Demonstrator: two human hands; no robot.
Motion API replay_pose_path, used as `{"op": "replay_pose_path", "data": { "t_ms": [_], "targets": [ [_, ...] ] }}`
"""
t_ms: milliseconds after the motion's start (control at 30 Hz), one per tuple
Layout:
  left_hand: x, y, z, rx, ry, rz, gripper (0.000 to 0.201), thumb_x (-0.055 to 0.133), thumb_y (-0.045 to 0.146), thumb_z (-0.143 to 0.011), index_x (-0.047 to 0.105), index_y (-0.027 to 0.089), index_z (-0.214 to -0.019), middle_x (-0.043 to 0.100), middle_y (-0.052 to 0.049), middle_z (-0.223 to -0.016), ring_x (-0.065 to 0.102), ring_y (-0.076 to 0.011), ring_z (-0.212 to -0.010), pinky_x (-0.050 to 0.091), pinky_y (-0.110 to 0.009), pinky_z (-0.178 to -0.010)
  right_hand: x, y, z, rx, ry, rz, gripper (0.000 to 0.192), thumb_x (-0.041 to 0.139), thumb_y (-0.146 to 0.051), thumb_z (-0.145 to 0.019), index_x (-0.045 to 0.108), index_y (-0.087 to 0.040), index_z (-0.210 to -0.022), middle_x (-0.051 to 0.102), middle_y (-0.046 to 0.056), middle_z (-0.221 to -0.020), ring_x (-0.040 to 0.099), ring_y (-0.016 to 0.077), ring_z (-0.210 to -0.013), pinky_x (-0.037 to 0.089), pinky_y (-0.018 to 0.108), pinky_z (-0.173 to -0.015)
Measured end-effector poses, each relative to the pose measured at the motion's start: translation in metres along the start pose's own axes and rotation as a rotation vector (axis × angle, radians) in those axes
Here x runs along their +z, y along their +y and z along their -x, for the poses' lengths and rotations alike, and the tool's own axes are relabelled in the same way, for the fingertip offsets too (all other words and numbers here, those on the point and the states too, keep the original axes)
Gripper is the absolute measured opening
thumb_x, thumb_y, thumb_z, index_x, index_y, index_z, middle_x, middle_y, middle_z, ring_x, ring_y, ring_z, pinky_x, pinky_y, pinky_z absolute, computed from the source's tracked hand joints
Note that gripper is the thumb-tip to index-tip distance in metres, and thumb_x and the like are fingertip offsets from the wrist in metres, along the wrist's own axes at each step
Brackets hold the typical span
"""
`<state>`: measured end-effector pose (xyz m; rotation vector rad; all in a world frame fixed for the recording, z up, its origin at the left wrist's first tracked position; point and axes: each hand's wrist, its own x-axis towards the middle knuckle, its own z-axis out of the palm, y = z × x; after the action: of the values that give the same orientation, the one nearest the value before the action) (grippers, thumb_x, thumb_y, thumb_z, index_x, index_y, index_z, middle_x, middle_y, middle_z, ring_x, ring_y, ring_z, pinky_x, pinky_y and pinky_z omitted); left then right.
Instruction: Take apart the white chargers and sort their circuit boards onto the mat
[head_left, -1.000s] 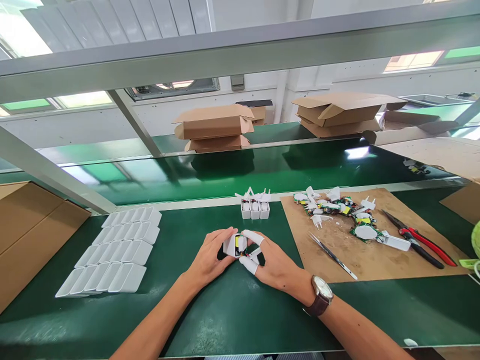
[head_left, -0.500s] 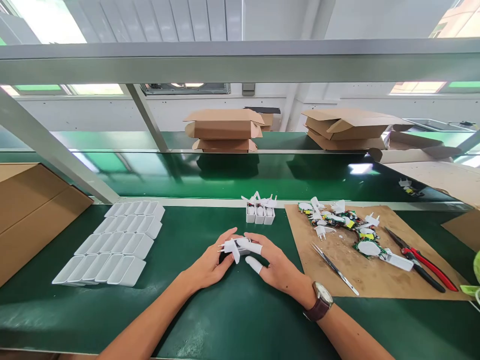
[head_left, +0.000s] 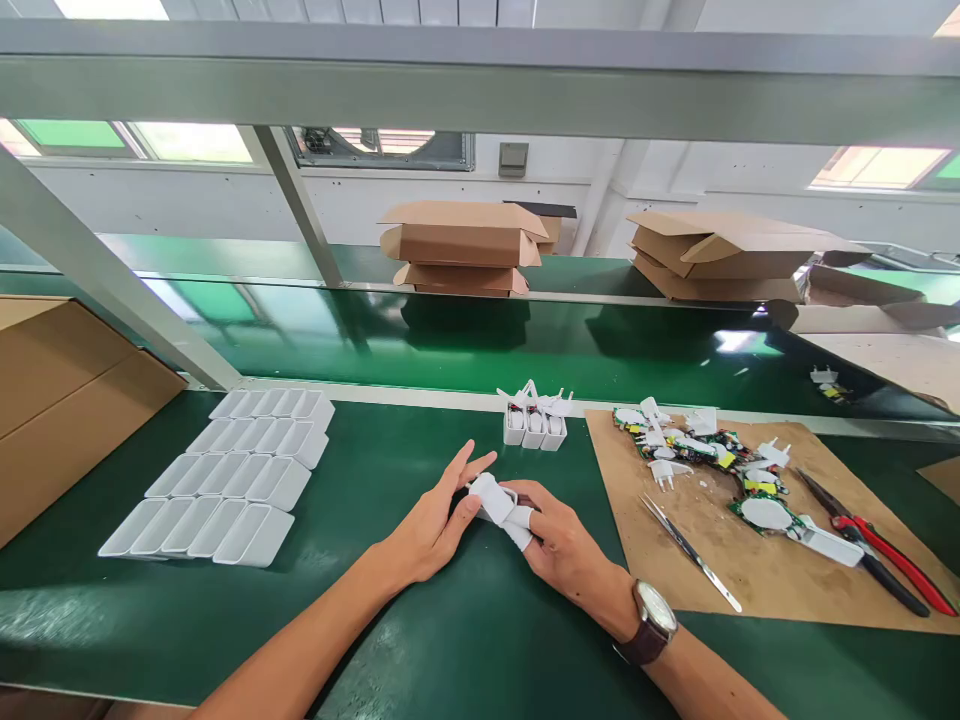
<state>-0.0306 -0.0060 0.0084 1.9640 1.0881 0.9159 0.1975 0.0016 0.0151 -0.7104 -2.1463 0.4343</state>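
Note:
Low over the green bench, my right hand (head_left: 559, 530) holds a small white plug-adapter case (head_left: 493, 498); white covers sit on its thumb and forefinger. A rounded white piece lies over the case's top, and the inside is mostly hidden. My left hand (head_left: 435, 520) is at the case's left end, thumb tip against it, the other fingers stretched out and apart. Beyond the hands stand several filled white cases (head_left: 534, 428) in a row, with plug pieces and wires sticking out on top.
At left lie rows of open white cases (head_left: 217, 475) beside a large carton (head_left: 75, 400). On a brown board (head_left: 622, 540) at right are circuit boards (head_left: 765, 513) with plug pieces, tweezers (head_left: 694, 555) and red-and-black pliers (head_left: 874, 545). Cardboard boxes (head_left: 461, 245) stand behind a metal frame.
The case has turned in my hands, and the loose-hanging white piece now lies over its top. My left fingers have straightened away from it; my right fingers have closed around its right end.

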Motion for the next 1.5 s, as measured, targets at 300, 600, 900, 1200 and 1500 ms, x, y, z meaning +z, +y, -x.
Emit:
{"op": "replay_pose_path", "data": {
  "t_ms": [300, 600, 900, 1200, 1500],
  "targets": [
    [0.001, -0.006, 0.002, 0.012, -0.006, 0.049, 0.069, 0.034, 0.050, -0.107, 0.000, 0.028, -0.164, 0.041, -0.012, -0.162, 0.049, -0.0235, -0.145, 0.045, -0.043, -0.117, -0.001, 0.000, 0.003, -0.022, 0.057, 0.034, 0.038, 0.049, -0.004, -0.093, 0.060, -0.024, -0.123, 0.065, 0.013, -0.127, 0.067, 0.0235, -0.115, 0.062, 0.037, -0.089],
    [0.006, -0.003, -0.002, -0.066, 0.102, 0.011, 0.059, 0.035, 0.042, -0.109, 0.014, 0.026, -0.162, 0.059, -0.012, -0.148, 0.060, -0.0197, -0.134, 0.050, -0.039, -0.110, 0.010, 0.012, 0.008, 0.032, -0.053, 0.076, 0.029, 0.052, -0.010, -0.097, 0.062, -0.021, -0.122, 0.066, 0.014, -0.129, 0.069, 0.0236, -0.112, 0.062, 0.037, -0.091],
    [0.001, -0.005, 0.001, -0.056, 0.135, 0.008, 0.065, 0.040, 0.045, -0.107, 0.014, 0.025, -0.162, 0.061, -0.014, -0.146, 0.059, -0.0236, -0.136, 0.049, -0.043, -0.112, 0.009, 0.011, 0.007, 0.006, 0.032, 0.044, 0.030, 0.051, -0.014, -0.099, 0.062, -0.023, -0.126, 0.066, 0.013, -0.126, 0.071, 0.0221, -0.103, 0.062, 0.035, -0.085],
    [0.006, -0.007, 0.000, 0.135, 0.238, -0.070, 0.045, 0.043, 0.035, -0.107, 0.039, 0.029, -0.152, 0.069, -0.008, -0.136, 0.068, -0.0195, -0.122, 0.055, -0.036, -0.103, 0.005, 0.009, 0.007, 0.095, -0.108, 0.045, 0.031, 0.052, -0.011, -0.097, 0.061, -0.025, -0.124, 0.067, 0.010, -0.119, 0.068, 0.0216, -0.097, 0.060, 0.035, -0.083],
    [0.004, -0.002, -0.002, 0.095, 0.308, -0.133, 0.027, 0.043, 0.029, -0.106, 0.060, 0.021, -0.125, 0.079, -0.004, -0.113, 0.077, -0.0151, -0.095, 0.062, -0.025, -0.084, 0.007, 0.006, 0.005, 0.106, -0.098, 0.006, 0.029, 0.051, -0.016, -0.101, 0.057, -0.024, -0.128, 0.065, 0.010, -0.113, 0.064, 0.0227, -0.099, 0.059, 0.039, -0.087]
  ]
}}
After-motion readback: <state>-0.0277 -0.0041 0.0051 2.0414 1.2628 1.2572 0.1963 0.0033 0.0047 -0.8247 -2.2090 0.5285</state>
